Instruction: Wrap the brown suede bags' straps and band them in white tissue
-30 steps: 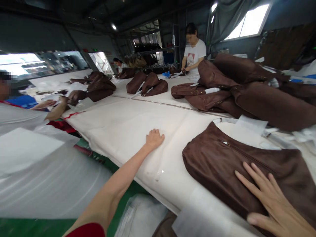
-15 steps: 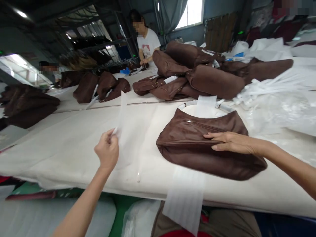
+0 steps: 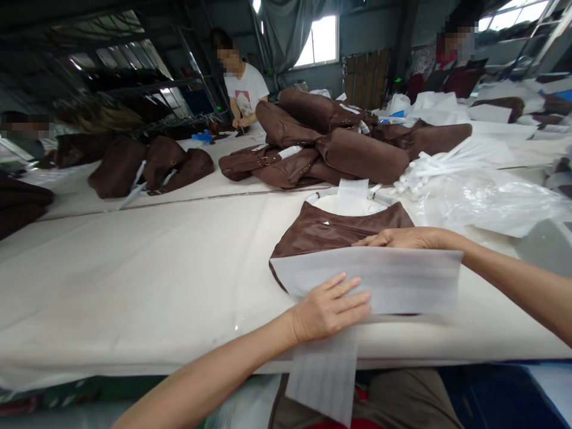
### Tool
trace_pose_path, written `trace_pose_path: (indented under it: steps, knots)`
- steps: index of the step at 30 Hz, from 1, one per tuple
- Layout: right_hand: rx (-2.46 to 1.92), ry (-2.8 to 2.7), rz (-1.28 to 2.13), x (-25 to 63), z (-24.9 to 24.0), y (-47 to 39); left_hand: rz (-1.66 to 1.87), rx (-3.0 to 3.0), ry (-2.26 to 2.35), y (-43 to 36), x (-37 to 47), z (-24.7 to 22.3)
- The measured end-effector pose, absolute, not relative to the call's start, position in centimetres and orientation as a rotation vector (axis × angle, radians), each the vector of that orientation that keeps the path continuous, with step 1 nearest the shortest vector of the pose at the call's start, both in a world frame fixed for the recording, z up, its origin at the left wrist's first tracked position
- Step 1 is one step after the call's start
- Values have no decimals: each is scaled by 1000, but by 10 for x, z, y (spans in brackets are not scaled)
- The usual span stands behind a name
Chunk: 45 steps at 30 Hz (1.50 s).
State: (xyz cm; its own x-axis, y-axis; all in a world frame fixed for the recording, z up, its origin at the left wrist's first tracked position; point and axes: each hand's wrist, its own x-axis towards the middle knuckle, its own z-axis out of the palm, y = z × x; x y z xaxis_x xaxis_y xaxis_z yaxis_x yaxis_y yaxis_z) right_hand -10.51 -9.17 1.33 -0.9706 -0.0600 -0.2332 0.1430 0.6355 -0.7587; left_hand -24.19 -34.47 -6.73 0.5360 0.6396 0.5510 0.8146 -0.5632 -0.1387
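A brown bag (image 3: 304, 232) with a zipper lies on the white-covered table (image 3: 147, 268), its wrapped handle (image 3: 379, 198) pointing away from me. Across its lower part rests a translucent white foam sheet (image 3: 411, 280). My left hand (image 3: 331, 307) presses flat on this sheet with its fingers spread. Flat on the bag, at the sheet's upper edge, is my right hand (image 3: 402, 238), fingers stretched out and partly covered by the sheet. A second foam strip (image 3: 324, 372) runs beneath the bag and hangs over the table's near edge.
Behind the bag is a heap of brown bags (image 3: 361, 152), with more bags (image 3: 118, 167) at the left. White rolled strips (image 3: 440, 164) and clear plastic (image 3: 487, 196) lie at the right. A person in a white shirt (image 3: 248, 89) stands across the table.
My left hand has moved right with the foam sheet, which now lies over the bag's lower part, and its fingers have opened. My right hand remains on the bag. The view has shifted right.
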Motion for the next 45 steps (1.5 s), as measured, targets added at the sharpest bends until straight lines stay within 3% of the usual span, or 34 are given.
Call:
trace_pose_path:
  steps: [8, 12, 17, 24, 31, 34, 38, 42, 45]
  knots:
    - [87, 2438, -1141, -112, 22, -90, -362, -2639, -1296, -349, -260, -82]
    - [101, 2460, -1126, -109, 21, -94, -429, -2731, -1373, -340, -264, -71]
    - [151, 2610, -870, -103, 9, -109, -531, -2736, -1434, -332, -261, -59]
    - [163, 2760, -968, -96, -3, -126, -744, -2046, -1628, -337, -261, -39]
    - [225, 2948, -840, -85, 6, -143, -228, -2089, -2056, -303, -267, -10]
    - [93, 3472, -549, -76, -7, -182, -312, -2166, -1970, -303, -270, -16]
    - [-512, 3685, -254, -88, -50, -223, -486, -2164, -1725, -306, -279, -32]
    - [-240, 3588, -257, -93, -86, -216, -635, -2091, -1456, -309, -286, -52]
    - [-114, 3516, -407, -67, -87, -207, -646, -2023, -1345, -313, -290, -76]
